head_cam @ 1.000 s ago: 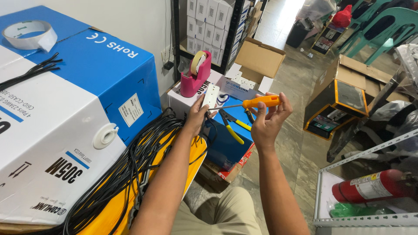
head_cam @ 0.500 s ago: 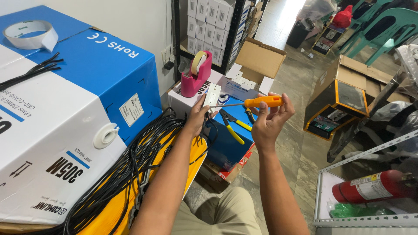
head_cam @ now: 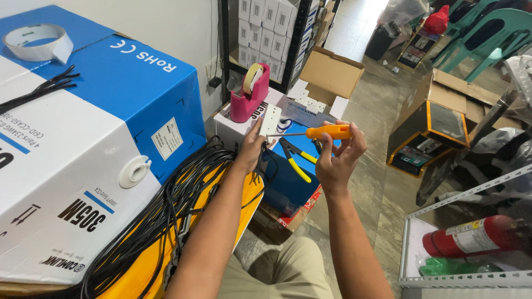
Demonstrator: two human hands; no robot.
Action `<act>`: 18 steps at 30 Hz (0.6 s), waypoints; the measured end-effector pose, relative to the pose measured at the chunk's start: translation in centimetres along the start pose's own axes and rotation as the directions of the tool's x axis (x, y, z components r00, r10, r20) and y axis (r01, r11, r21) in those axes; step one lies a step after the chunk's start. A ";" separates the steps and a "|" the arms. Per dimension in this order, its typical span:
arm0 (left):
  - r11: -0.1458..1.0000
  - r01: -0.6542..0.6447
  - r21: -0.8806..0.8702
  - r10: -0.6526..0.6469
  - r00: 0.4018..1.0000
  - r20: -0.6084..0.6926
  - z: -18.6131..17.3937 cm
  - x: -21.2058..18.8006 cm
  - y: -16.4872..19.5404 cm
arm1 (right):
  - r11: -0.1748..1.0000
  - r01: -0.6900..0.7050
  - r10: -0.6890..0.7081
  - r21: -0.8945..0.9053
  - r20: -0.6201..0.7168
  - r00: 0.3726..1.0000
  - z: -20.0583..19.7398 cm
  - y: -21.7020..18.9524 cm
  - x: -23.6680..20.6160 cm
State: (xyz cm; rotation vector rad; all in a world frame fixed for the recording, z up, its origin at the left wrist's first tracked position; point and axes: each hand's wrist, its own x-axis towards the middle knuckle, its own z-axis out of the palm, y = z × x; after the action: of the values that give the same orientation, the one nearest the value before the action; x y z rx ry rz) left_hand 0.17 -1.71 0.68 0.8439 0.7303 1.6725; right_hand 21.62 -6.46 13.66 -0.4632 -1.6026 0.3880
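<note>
Right-hand fingers: your right hand [head_cam: 335,160] has thumb and fingertips [head_cam: 344,128] closed around the orange handle of the screwdriver [head_cam: 328,132], palm side turned away from the camera. The grip sits at the butt end; slide it nearer the shaft for steadier turning.
Left-hand fingers: your left hand [head_cam: 252,148] is curled shut around the lower edge of the white wall plate [head_cam: 271,120], thumb raised along its side. How firmly it pinches cannot be told, since the fingers are hidden behind the hand.
Tool position: the screwdriver lies level, its thin metal shaft running left so that the tip meets the wall plate just above your left thumb. Whether the tip is seated in a screw head is too small to judge.
Work position: both are held up in the air, above the blue box [head_cam: 288,177] that carries the yellow-handled pliers [head_cam: 293,160].
Judgement, alignment: keep the shaft square to the plate face; a slanted tip is likely to slip off toward your left thumb.
Judgement, support: the plate has no backing. Brace your left wrist on the white carton [head_cam: 235,130] beside the pink tape dispenser [head_cam: 250,94], or rest the plate flat.
Judgement, pressure: push along the shaft before turning, and turn slowly.
Surroundings, left: black cable coil [head_cam: 160,216] over a yellow sheet, beside the big blue-and-white carton [head_cam: 83,166] bearing a tape roll [head_cam: 36,41].
Surroundings, right: red fire extinguisher [head_cam: 476,235] on a white wire rack, well apart.
</note>
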 end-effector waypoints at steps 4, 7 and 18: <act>0.999 -0.022 0.027 0.022 1.000 -0.021 -0.3 0.3 -0.5 | 0.999 -0.037 0.037 0.003 -0.035 0.999 0.1 0.1 -0.1; 0.998 -0.041 0.051 0.042 0.999 -0.020 -0.3 0.2 -0.5 | 0.986 -0.164 0.167 0.032 -0.158 0.973 0.3 0.6 0.0; 0.996 -0.044 0.084 0.050 0.997 -0.067 0.2 -0.1 0.2 | 0.989 -0.147 0.147 0.010 -0.116 0.982 -0.2 1.0 -0.3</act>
State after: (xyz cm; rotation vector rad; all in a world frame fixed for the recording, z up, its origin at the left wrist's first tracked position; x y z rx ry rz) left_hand 0.25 -1.83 0.96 0.8701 0.8376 1.7300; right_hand 21.91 -5.78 12.96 -0.5950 -1.4596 0.4648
